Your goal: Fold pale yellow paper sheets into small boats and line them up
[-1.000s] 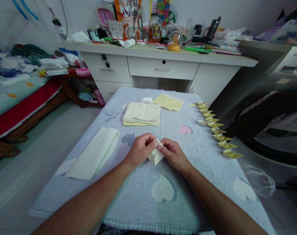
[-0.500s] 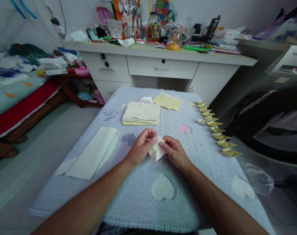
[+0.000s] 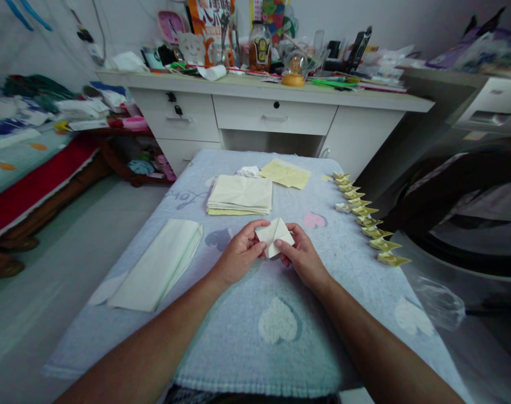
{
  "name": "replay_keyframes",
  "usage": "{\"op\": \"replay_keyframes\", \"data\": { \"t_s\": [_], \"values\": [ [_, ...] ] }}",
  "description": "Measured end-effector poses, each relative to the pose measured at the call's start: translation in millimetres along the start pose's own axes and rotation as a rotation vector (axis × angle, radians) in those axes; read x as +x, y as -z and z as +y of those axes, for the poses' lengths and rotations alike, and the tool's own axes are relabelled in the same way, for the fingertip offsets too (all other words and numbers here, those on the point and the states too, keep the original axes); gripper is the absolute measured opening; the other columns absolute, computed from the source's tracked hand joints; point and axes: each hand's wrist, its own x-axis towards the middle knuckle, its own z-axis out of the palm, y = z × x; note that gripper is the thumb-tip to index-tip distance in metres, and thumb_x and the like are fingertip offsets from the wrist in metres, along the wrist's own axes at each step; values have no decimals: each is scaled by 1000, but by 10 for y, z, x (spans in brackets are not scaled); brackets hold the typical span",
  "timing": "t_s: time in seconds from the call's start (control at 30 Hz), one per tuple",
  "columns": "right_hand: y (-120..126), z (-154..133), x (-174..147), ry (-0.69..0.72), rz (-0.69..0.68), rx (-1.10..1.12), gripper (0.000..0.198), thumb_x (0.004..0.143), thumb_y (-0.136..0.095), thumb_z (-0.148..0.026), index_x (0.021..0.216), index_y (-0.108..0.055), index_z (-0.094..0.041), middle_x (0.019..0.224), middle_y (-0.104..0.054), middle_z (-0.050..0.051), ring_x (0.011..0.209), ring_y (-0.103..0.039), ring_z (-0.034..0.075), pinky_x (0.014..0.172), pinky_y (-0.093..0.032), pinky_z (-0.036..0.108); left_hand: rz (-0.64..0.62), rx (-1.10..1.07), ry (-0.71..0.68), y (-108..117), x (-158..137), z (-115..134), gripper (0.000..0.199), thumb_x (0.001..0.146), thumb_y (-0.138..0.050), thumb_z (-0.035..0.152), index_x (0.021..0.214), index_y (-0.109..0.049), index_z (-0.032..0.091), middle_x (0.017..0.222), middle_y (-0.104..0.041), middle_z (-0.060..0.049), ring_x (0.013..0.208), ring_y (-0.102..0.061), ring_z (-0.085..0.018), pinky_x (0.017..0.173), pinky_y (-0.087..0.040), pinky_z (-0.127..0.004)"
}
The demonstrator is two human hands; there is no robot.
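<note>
Between my two hands is a small folded piece of cream paper (image 3: 275, 233), diamond-shaped with a crease down its middle. My left hand (image 3: 243, 249) pinches its left side, thumb on top and fingers behind. On the other side my right hand (image 3: 299, 249) grips it the same way, the thumb pressing near the lower middle. Just beyond the hands lies a stack of creased cream paper sheets (image 3: 240, 193). A larger folded paper bundle (image 3: 158, 266) rests to the left. Along the right edge runs a row of small folded yellow paper boats (image 3: 367, 220).
A blue cloth with heart prints (image 3: 221, 336) covers the table. Yellow sheets (image 3: 285, 173) and a crumpled white tissue (image 3: 248, 171) lie at its far side. Behind stands a white desk (image 3: 276, 115) crowded with items; a washing machine (image 3: 486, 118) is at right, a bed (image 3: 32, 160) at left.
The folded paper has turned in my hands from a narrow, tilted shape to a wider diamond facing up. Both hands have shifted their grip to its sides. The view has moved slightly.
</note>
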Motion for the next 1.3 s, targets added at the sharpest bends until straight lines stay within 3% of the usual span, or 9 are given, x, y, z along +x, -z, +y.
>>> {"op": "replay_keyframes", "data": {
  "t_s": [0.07,0.2,0.53,0.7,0.87,1.0,1.3],
  "values": [
    [-16,3,-4,-13,-55,47,46,72,-74,-41,103,-45,-22,68,-56,-7,47,-42,6,40,-32,18,12,32,7,13,2,5,38,78,-62,24,115,-55,17,80,-62,-1,66,-55,-11,62,-43,-22],
    [-11,33,-1,-15,-88,86,41,73,-74,-39,98,-46,-21,67,-55,-7,47,-41,6,40,-32,18,-9,74,7,42,0,-8,28,78,-60,24,104,-61,15,72,-60,0,65,-56,-11,64,-44,-24],
    [-26,24,6,-15,-50,83,44,70,-75,-38,96,-43,-22,69,-53,-7,45,-39,5,39,-31,18,-10,148,30,59,17,-12,19,73,-59,20,92,-59,16,61,-51,5,58,-49,-9,57,-35,-20],
    [-43,33,2,-11,-40,75,46,70,-76,-39,97,-42,-22,69,-52,-7,46,-38,5,40,-30,18,-18,270,-45,110,14,-38,12,78,-56,20,89,-58,17,71,-55,2,64,-51,-11,60,-37,-21],
    [-54,34,-1,-6,-85,78,47,70,-76,-40,97,-42,-22,71,-53,-6,50,-40,6,45,-33,18,-50,540,-206,143,-4,35,26,81,-51,14,103,-64,20,97,-55,-3,87,-55,-15,74,-42,-24],
    [-58,30,-1,-8,-97,83,48,68,-78,-39,97,-43,-22,75,-54,-5,55,-43,7,47,-34,18,-83,650,-245,165,-15,95,20,80,-50,11,91,-64,19,94,-54,-2,93,-55,-16,83,-42,-26],
    [-34,97,20,29,-59,53,45,70,-76,-36,98,-43,-23,80,-57,-3,65,-52,11,57,-40,21,-106,636,-221,177,-15,136,13,78,-51,9,79,-61,18,88,-51,-1,86,-54,-14,76,-40,-24]
  ]
}}
